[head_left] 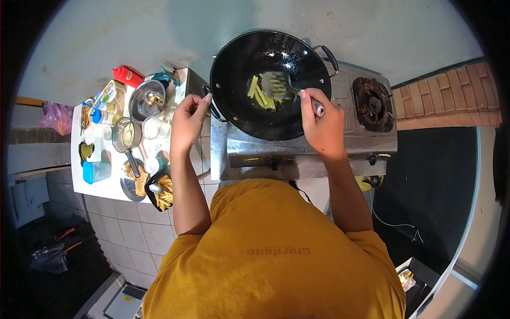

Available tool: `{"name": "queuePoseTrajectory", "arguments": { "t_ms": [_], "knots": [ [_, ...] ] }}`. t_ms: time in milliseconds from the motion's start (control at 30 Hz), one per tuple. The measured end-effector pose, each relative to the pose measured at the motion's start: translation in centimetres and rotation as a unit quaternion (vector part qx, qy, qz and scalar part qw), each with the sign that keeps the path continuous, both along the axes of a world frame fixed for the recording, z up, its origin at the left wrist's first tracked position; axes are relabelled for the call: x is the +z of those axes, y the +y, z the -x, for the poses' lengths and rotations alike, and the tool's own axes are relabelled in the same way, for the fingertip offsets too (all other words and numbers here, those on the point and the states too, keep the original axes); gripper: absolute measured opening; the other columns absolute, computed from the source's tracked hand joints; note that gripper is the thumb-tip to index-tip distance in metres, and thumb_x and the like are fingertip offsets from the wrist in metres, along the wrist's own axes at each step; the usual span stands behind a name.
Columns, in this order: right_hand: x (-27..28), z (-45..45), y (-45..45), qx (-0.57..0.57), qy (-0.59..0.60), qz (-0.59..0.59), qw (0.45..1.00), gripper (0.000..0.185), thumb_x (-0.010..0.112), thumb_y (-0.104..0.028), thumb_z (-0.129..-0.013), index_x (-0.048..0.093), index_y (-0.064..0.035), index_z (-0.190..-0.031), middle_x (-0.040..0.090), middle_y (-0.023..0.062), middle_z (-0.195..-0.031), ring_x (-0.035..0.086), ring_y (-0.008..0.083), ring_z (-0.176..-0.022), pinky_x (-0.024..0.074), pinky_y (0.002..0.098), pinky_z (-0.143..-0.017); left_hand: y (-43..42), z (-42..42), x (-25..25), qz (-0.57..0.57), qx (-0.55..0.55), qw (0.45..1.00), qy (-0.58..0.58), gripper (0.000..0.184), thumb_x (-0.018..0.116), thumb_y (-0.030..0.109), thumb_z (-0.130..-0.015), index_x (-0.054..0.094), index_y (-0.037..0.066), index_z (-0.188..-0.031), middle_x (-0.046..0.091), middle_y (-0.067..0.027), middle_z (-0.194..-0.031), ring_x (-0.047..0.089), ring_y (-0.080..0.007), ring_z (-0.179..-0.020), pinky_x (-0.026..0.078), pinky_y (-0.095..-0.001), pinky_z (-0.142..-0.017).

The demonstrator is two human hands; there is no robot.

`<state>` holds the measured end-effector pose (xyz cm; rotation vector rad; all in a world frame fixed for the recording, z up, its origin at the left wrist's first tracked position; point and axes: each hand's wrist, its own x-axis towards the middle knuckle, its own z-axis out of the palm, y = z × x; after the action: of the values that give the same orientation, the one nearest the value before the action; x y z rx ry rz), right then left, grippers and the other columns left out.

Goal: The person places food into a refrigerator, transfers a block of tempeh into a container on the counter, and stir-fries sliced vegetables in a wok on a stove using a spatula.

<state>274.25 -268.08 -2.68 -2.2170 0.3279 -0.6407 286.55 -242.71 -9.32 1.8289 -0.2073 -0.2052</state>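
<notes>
A large black wok (249,119) stands on the steel gas stove, with several pale fry-like strips (260,97) at its middle. My right hand (322,119) is closed round the handle of a slotted turner (278,85), whose head lies over the strips and looks slightly blurred. At the wok's left side, my left hand (190,118) has its thumb and fingers pressed together by the black loop handle (212,103). Whether the fingers grip that handle is partly hidden.
On the left, a white table (79,183) holds a steel bowl (139,106), a strainer (127,135), jars, a red bottle (127,76) and a black tray of fries (164,194). A second burner (373,105) is right of the wok.
</notes>
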Motion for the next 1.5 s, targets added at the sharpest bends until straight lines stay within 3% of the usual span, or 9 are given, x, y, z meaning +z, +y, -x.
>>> {"name": "queuePoseTrajectory", "arguments": {
  "t_ms": [100, 333, 500, 600, 700, 900, 1233, 1300, 1500],
  "knots": [
    [-1.0, -0.4, -0.5, -0.012, -0.042, 0.095, 0.995, 0.01, 0.062, -0.014, -0.09, 0.064, -0.0046, -0.092, 0.063, 0.019, -0.069, 0.065, 0.0359, -0.066, 0.0486, 0.0386, -0.056, -0.2, 0.0, 0.3, 0.0, -0.003, 1.0, 0.006, 0.027, 0.064, 0.024, -0.093, 0.056, 0.004, -0.077, 0.044, 0.0068, -0.064, 0.036, -0.0028, -0.059, 0.029, -0.0209, -0.052],
    [-1.0, 0.0, -0.2, -0.01, -0.026, 0.035, 0.999, 0.008, 0.062, -0.014, -0.09, 0.064, -0.0059, -0.092, 0.062, 0.0182, -0.068, 0.063, 0.0369, -0.063, 0.0478, 0.0416, -0.056, -0.1, -0.1, 0.5, -0.006, -0.007, 1.0, 0.021, 0.027, 0.064, 0.025, -0.093, 0.057, 0.004, -0.078, 0.044, 0.0076, -0.065, 0.035, -0.0027, -0.06, 0.028, -0.0208, -0.053],
    [-1.6, -1.1, -1.5, -0.038, -0.095, 0.109, 0.989, 0.009, 0.062, -0.014, -0.09, 0.063, -0.0056, -0.093, 0.062, 0.0182, -0.068, 0.062, 0.037, -0.063, 0.0477, 0.0402, -0.056, 0.0, -0.1, 0.1, 0.007, -0.008, 1.0, 0.018, 0.027, 0.065, 0.026, -0.093, 0.057, 0.004, -0.078, 0.044, 0.0076, -0.065, 0.035, -0.0027, -0.06, 0.028, -0.0209, -0.053],
    [-1.3, -0.8, -1.6, -0.039, -0.02, 0.053, 0.998, 0.009, 0.062, -0.014, -0.09, 0.064, -0.0057, -0.094, 0.063, 0.018, -0.069, 0.063, 0.037, -0.064, 0.0479, 0.04, -0.056, -0.1, 0.0, 0.1, 0.006, -0.006, 1.0, 0.015, 0.027, 0.064, 0.026, -0.093, 0.057, 0.004, -0.079, 0.044, 0.0076, -0.065, 0.035, -0.0027, -0.06, 0.028, -0.021, -0.052],
    [-0.2, -0.3, -0.7, -0.039, -0.033, 0.022, 0.998, 0.009, 0.062, -0.014, -0.091, 0.063, -0.0055, -0.094, 0.064, 0.0181, -0.072, 0.064, 0.0368, -0.066, 0.0485, 0.0398, -0.058, -0.1, -0.1, 0.2, -0.004, -0.003, 1.0, 0.021, 0.027, 0.065, 0.026, -0.093, 0.057, 0.004, -0.079, 0.044, 0.0075, -0.065, 0.036, -0.0027, -0.059, 0.028, -0.021, -0.052],
    [-1.8, -0.8, -1.1, -0.015, -0.067, 0.081, 0.994, 0.009, 0.061, -0.013, -0.091, 0.063, -0.0054, -0.094, 0.065, 0.0188, -0.075, 0.065, 0.0365, -0.068, 0.0492, 0.0403, -0.059, -0.1, -0.1, 0.3, -0.001, -0.003, 1.0, 0.022, 0.027, 0.065, 0.026, -0.093, 0.058, 0.004, -0.078, 0.044, 0.0076, -0.065, 0.036, -0.0026, -0.06, 0.028, -0.0208, -0.053],
    [-2.0, -1.2, -1.2, -0.005, -0.093, 0.082, 0.992, 0.009, 0.061, -0.013, -0.09, 0.064, -0.0052, -0.094, 0.065, 0.0183, -0.075, 0.064, 0.037, -0.069, 0.0491, 0.0407, -0.059, -0.1, 0.0, 0.4, 0.003, -0.003, 1.0, 0.022, 0.027, 0.064, 0.025, -0.094, 0.057, 0.004, -0.078, 0.042, 0.0084, -0.064, 0.035, -0.002, -0.06, 0.027, -0.0204, -0.052],
    [-1.6, -1.0, -1.0, 0.009, -0.055, 0.015, 0.998, 0.009, 0.061, -0.014, -0.091, 0.064, -0.0053, -0.094, 0.065, 0.0178, -0.075, 0.064, 0.0368, -0.069, 0.049, 0.0408, -0.059, -0.1, 0.1, 0.5, 0.001, -0.003, 1.0, 0.023, 0.027, 0.064, 0.025, -0.094, 0.057, 0.004, -0.078, 0.042, 0.0083, -0.064, 0.035, -0.002, -0.06, 0.027, -0.0204, -0.052],
    [-1.7, -1.2, -1.2, -0.018, -0.061, 0.049, 0.997, 0.009, 0.061, -0.013, -0.091, 0.064, -0.0043, -0.093, 0.065, 0.0185, -0.076, 0.065, 0.0363, -0.069, 0.0492, 0.0392, -0.059, -0.1, 0.1, 0.5, -0.006, -0.002, 1.0, 0.019, 0.027, 0.064, 0.025, -0.094, 0.057, 0.004, -0.079, 0.043, 0.0078, -0.064, 0.035, -0.0023, -0.06, 0.027, -0.0207, -0.052]
  ]
}}
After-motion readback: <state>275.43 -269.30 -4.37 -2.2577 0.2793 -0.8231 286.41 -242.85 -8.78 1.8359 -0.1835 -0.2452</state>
